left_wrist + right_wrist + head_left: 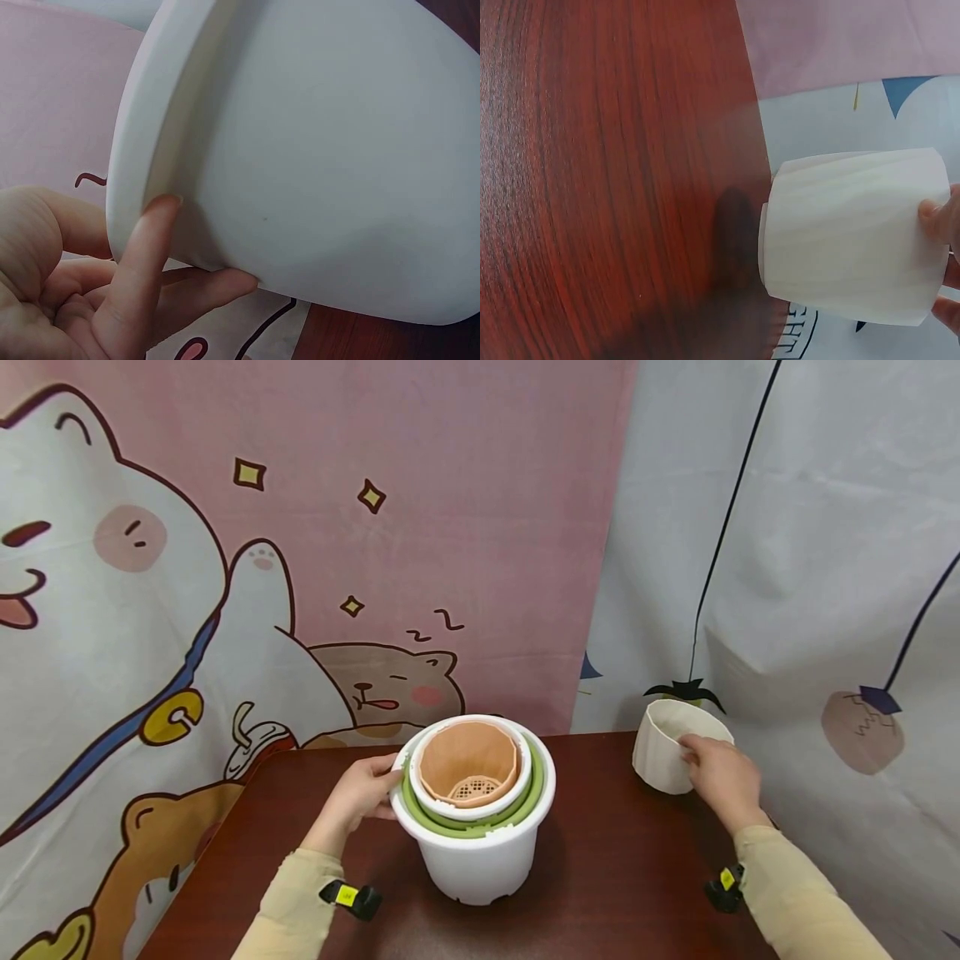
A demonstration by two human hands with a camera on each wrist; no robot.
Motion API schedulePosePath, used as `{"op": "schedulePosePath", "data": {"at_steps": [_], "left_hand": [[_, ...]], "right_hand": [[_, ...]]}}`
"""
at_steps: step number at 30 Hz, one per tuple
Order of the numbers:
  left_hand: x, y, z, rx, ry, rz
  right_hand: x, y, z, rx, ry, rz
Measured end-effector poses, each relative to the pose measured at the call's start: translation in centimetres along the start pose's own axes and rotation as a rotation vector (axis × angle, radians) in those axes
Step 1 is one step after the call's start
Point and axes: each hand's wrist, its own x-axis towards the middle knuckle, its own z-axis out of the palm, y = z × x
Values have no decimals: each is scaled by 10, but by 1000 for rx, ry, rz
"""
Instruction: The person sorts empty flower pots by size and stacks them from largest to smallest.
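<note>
A large white flowerpot [480, 864] stands on the table with smaller pots nested in it. These are a green pot [468, 832], another white pot [465, 813] and an orange pot [450, 752] with a perforated bottom, innermost. My left hand [363, 789] grips the large pot's rim at its left side; in the left wrist view the thumb [146, 262] lies under the lip. Toward the back right, my right hand [723, 777] pinches the rim of a small cream flowerpot [652, 756] with ribbed sides. The right wrist view shows the thumb [932, 217] on its outer wall.
The dark red wooden table [600, 860] ends at a back edge just behind the pots. A pink cartoon curtain [480, 527] hangs behind it, and a pale curtain [825, 568] hangs at the right, close to the small pot. Both wrists carry small black cameras.
</note>
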Motion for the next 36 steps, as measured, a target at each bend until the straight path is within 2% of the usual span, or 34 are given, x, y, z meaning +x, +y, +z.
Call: {"op": "schedulePosePath", "data": {"at_steps": [20,36], "left_hand": [[-4,3,0,5,-4,10],[-4,3,-1,5,-2,4]], "right_hand": [[-2,-29,-5,42,49,-96],[5,-69,-17,110,116,-191]]}}
